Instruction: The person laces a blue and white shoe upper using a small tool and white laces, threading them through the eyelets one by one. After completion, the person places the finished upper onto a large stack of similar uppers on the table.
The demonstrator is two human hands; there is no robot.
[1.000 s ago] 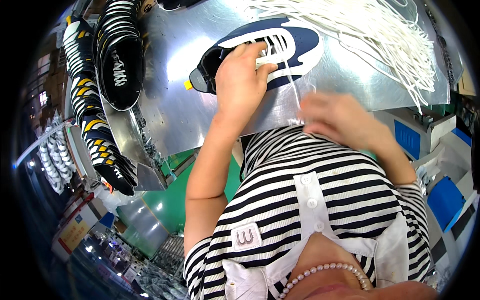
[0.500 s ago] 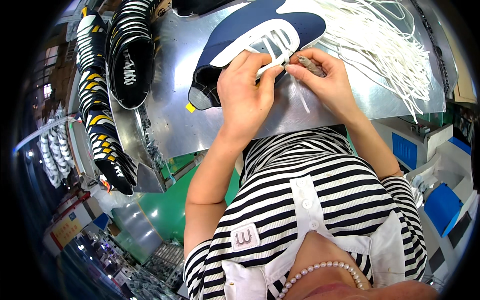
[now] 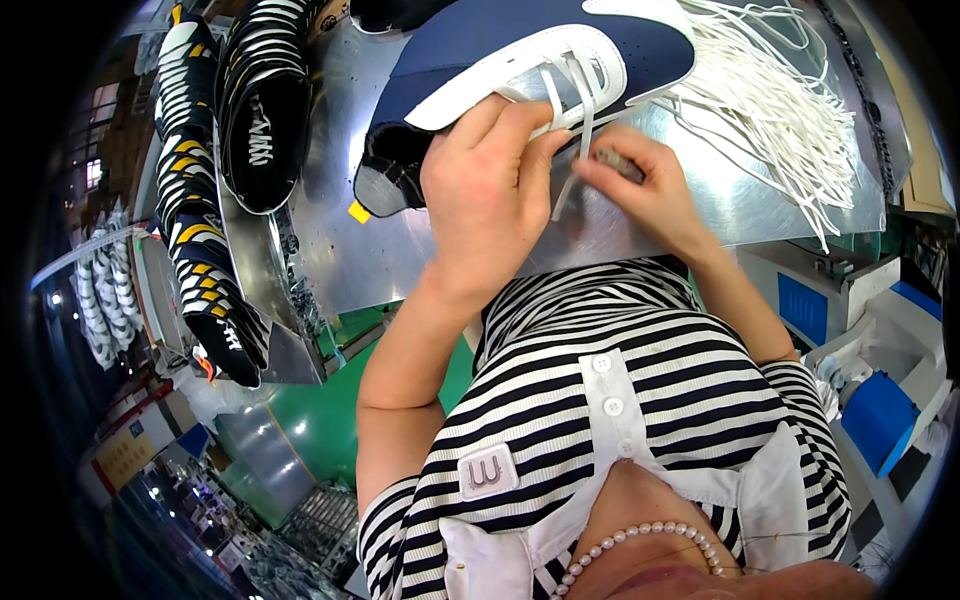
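From where I stand, the shoe rests on the worktop at 12 o'clock from the person, its long axis running from a heel at 8 to a toe at 2. The left hand is the nearer, touching it: fingers tucked over the opening's near edge, thumb outside, gripping the shoe. Just beyond, a white lace drops from the eyelets toward 6 o'clock, to the right hand, which sits curled at 6 o'clock from the toe; blur there, so I can't tell whether it pinches the lace. At its 2 o'clock lies a heap of laces. As for writing: at 7 o'clock a red-and-yellow sign, too blurred to read; at 10, a black shoe with pale lettering inside; and a light badge on the striped shirt, bearing a letter-like mark.
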